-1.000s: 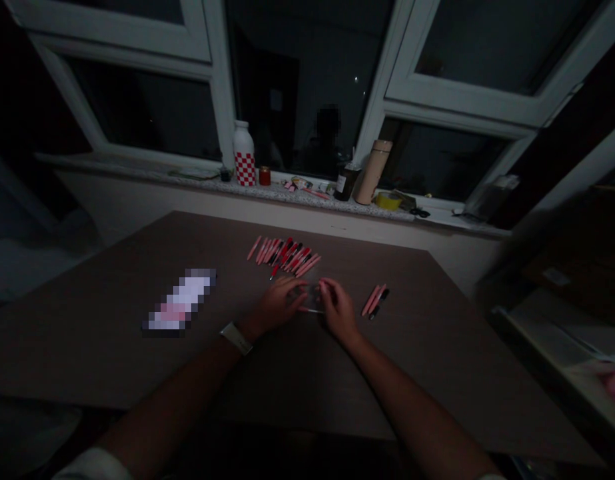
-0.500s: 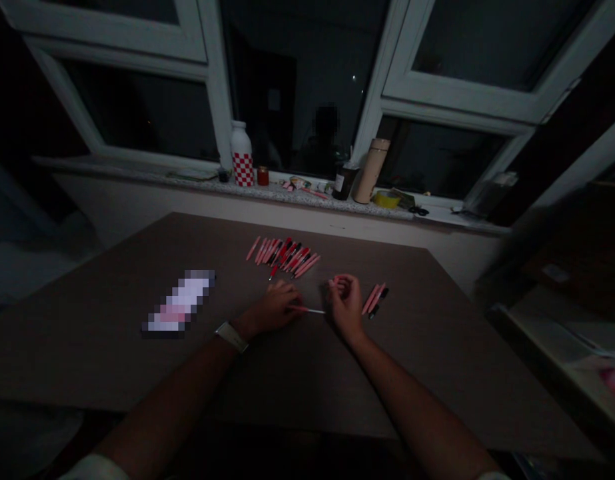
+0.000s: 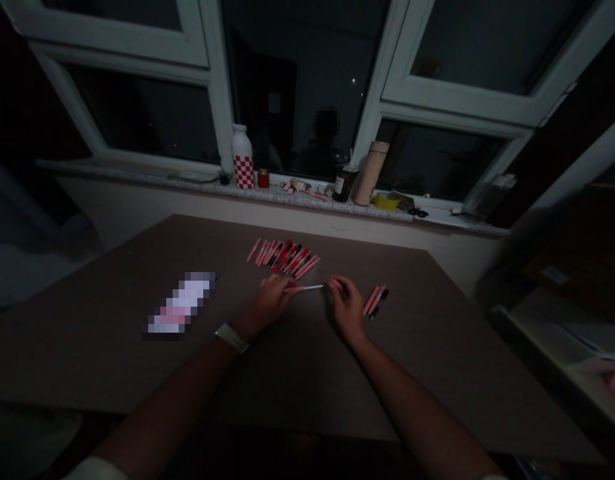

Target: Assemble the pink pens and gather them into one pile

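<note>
My left hand (image 3: 273,299) is closed on a pen (image 3: 298,289) with a pink-red barrel. A thin whitish length of it points right, toward my other hand. My right hand (image 3: 348,305) is curled with thumb and fingers together, just beyond the pen's tip. Something small and pinkish shows at its fingertips, too dim to name. Behind my left hand lies a row of pink, red and black pens (image 3: 286,256). To the right of my right hand is a small group of pink and black pens (image 3: 372,299).
A blurred-out phone (image 3: 182,303) lies on the left of the brown table (image 3: 227,400). Along the windowsill (image 3: 282,195) stand a checkered bottle (image 3: 244,160), a red jar (image 3: 263,178), a dark cup (image 3: 343,183), a tan flask (image 3: 372,173) and yellow tape (image 3: 387,201).
My left hand has moved slightly away from me, toward the pen row, carrying the pen with it. The pen's whitish end now angles slightly upward. My right hand stays almost in place.
</note>
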